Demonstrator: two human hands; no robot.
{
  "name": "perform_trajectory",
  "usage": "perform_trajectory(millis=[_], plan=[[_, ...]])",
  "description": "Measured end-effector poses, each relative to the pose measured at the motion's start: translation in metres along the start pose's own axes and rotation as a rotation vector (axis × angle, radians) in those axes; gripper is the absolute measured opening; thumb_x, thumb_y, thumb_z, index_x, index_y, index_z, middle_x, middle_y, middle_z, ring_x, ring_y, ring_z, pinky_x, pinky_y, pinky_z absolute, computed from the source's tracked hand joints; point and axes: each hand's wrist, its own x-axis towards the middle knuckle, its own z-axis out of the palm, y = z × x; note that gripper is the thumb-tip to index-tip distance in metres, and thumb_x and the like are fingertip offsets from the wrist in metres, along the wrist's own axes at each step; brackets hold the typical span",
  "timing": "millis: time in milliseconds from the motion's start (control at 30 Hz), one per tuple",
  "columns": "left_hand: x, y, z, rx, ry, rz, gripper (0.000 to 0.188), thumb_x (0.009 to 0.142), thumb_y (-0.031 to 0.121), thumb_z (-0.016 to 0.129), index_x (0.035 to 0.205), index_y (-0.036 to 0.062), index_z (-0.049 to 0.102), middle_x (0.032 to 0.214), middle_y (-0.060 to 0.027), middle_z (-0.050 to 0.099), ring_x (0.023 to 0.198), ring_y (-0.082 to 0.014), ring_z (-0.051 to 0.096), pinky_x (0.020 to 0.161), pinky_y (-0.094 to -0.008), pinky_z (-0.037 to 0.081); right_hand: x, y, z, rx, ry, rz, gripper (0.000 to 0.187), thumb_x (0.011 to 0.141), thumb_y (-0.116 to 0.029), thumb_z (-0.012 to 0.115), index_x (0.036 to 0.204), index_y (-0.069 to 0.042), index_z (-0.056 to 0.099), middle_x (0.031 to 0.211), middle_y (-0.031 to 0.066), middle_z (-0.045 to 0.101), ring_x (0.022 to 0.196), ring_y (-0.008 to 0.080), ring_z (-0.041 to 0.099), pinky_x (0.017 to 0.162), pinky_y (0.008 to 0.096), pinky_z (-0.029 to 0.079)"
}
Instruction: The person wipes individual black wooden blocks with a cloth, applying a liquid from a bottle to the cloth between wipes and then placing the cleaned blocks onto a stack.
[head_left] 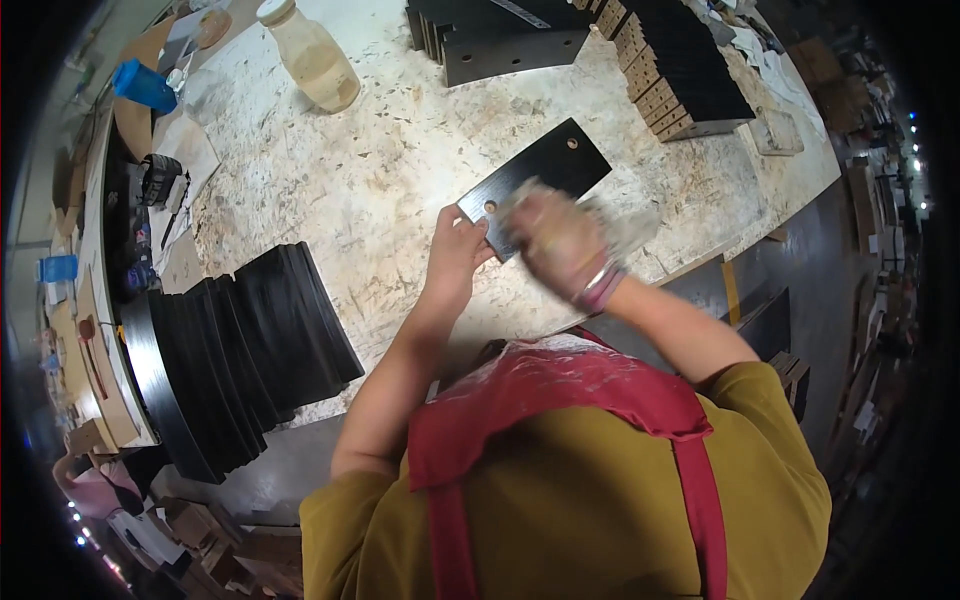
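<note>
A black rectangular panel with round holes near its ends lies slantwise on the worktable in front of me. My left hand grips its near-left corner, thumb on the upper face. Over the panel's near half, my right hand is closed and smeared by motion. What looks like a pale, crumpled cloth sticks out from it, too blurred to make out fully. The hand hides part of the panel's middle and near edge.
Black panels stand in a row at the left table edge. More panels stand at the back, beside a stack with brown, drilled ends. A glass bottle and a blue cup are back left. Another person is at lower left.
</note>
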Motion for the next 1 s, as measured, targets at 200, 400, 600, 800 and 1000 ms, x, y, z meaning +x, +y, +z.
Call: perform_trajectory(millis=[200,400,600,800,1000], plan=[[-0.018,0.013,0.015,0.020,0.012,0.058,0.024,0.096,0.004,0.051,0.118,0.0090,0.041,0.110,-0.0067,0.062,0.096,-0.0140,0.061,0.082,-0.0306,0.052,-0.015,0.010,-0.013,0.024,0.043,0.152,0.021,0.070,-0.009,0.066,0.091,-0.011,0.063,0.087,0.0095,0.058,0.076,0.0306,0.059,0.063,0.0428,0.049],[-0.005,0.006,0.000,0.121,-0.181,0.139,0.025,0.096,0.003,0.050,0.118,0.0087,0.040,0.103,-0.0045,0.060,0.096,-0.0118,0.059,0.083,-0.0262,0.050,-0.015,-0.039,0.005,-0.023,-0.014,-0.010,0.023,0.071,-0.005,0.063,0.089,-0.018,0.065,0.085,0.0037,0.057,0.078,0.0248,0.061,0.063,0.0376,0.051],[-0.011,0.015,0.018,0.110,0.048,-0.022,0.033,0.096,0.003,0.049,0.126,0.0078,0.036,0.105,-0.0058,0.060,0.092,-0.0108,0.061,0.076,-0.0239,0.053,-0.029,0.082,-0.029,0.134,0.220,0.655,0.012,0.088,-0.019,0.062,0.096,-0.014,0.071,0.092,0.0105,0.066,0.083,0.0276,0.065,0.072,0.0362,0.053],[-0.011,0.009,0.015,0.102,0.096,-0.027,0.029,0.095,0.003,0.050,0.123,0.0084,0.041,0.106,-0.0055,0.062,0.095,-0.0123,0.062,0.080,-0.0269,0.053,0.040,-0.001,-0.031,0.071,-0.240,0.147,0.021,0.082,-0.013,0.060,0.101,-0.016,0.069,0.101,0.0085,0.065,0.092,0.0270,0.064,0.080,0.0393,0.053],[-0.018,0.014,0.025,0.067,0.087,-0.016,0.037,0.094,-0.003,0.049,0.128,0.0030,0.037,0.120,-0.0113,0.059,0.105,-0.0149,0.057,0.087,-0.0310,0.049,0.012,0.139,-0.014,0.250,0.258,0.611,0.028,0.087,-0.013,0.059,0.114,-0.009,0.066,0.112,0.0135,0.064,0.099,0.0276,0.063,0.086,0.0349,0.050]])
